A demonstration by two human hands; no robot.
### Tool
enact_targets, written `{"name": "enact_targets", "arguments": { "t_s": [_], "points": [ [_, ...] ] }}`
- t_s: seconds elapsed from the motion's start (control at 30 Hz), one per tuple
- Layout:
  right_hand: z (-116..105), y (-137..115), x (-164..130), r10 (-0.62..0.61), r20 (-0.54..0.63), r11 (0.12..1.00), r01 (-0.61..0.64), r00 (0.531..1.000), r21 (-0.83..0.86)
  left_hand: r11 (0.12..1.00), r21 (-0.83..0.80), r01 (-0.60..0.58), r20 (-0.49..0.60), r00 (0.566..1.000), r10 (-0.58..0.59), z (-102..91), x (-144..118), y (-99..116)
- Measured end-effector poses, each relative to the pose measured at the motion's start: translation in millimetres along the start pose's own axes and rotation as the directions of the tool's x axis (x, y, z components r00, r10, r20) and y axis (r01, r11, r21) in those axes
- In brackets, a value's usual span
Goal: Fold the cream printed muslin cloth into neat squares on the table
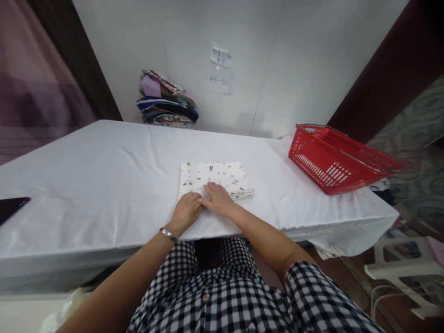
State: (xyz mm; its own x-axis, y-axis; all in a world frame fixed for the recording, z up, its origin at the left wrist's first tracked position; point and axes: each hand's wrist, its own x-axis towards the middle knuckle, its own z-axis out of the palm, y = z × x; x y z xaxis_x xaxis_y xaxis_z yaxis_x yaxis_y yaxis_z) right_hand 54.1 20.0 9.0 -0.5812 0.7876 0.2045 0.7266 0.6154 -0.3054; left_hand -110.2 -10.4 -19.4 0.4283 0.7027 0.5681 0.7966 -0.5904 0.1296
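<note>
A folded white cloth (208, 172) with small scattered prints lies flat near the front of the table, its layered folds showing at the right edge. My right hand (219, 200) rests on its near part, palm down with fingers stretched out. Beside it, my left hand (187, 212), with a silver band at the wrist, lies over the cloth's near left corner. The left fingers are extended, and their tips almost meet the right thumb. Neither hand grips the cloth; both press on it from above.
A white-covered table (145, 185) spans the view. At its right end stands a red plastic basket (322, 162). Folded clothes (168, 101) are stacked against the wall. A dark flat object (12, 208) lies at far left, and a white stool (405, 263) stands lower right.
</note>
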Motion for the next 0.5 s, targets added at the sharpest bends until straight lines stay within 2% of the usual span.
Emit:
{"name": "enact_targets", "arguments": {
  "t_s": [0.07,0.17,0.3,0.4,0.5],
  "points": [
    [-1.0,20.1,-14.8,0.075,-0.005,0.996,-0.075,0.997,-0.051,1.000,-0.014,-0.010,0.001,1.000,0.010,-2.3,0.1,0.8],
    [-5.6,50.8,-46.1,0.192,-0.079,0.971,-0.201,0.978,-0.130,0.999,-0.039,-0.007,-0.014,1.000,0.006,-4.1,0.6,1.2],
    [-8.4,74.3,-82.4,0.223,-0.200,0.954,-0.256,0.954,-0.154,0.999,-0.048,0.001,-0.010,1.000,-0.001,-3.5,1.9,0.6],
    [-8.8,89.2,-94.1,0.214,-0.277,0.971,-0.235,0.937,-0.043,1.000,-0.027,0.007,-0.011,1.000,-0.008,-2.6,3.1,0.6],
    [-11.9,111.5,-94.1,0.275,-0.417,0.960,-0.228,0.866,0.159,1.000,-0.009,0.009,-0.015,1.000,-0.009,-1.9,4.0,1.1]
  ]
}}
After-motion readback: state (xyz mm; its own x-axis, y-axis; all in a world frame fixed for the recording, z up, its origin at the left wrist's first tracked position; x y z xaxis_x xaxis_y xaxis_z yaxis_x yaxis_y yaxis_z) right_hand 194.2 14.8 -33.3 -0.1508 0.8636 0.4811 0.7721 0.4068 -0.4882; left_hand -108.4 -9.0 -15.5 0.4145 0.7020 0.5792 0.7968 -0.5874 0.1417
